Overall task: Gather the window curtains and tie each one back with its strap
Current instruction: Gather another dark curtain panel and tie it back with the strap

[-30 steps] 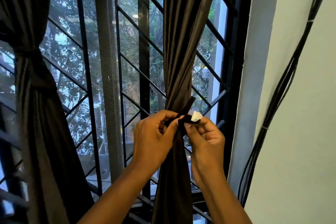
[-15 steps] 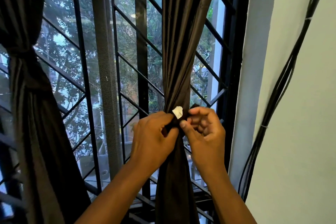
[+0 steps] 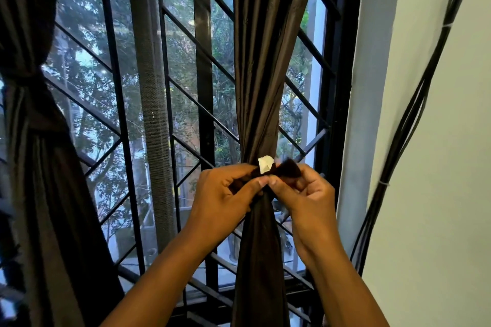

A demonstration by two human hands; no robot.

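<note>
Curtain (image 3: 261, 82): dk satin, pleated, bunched.

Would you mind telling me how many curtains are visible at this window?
2. The left curtain hangs at the frame's left edge, already cinched by a strap. The right curtain is gathered at centre, where both hands pinch its strap. Others may lie outside the view.

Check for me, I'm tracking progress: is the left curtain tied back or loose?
Tied back: the left curtain is cinched by a band.
</note>
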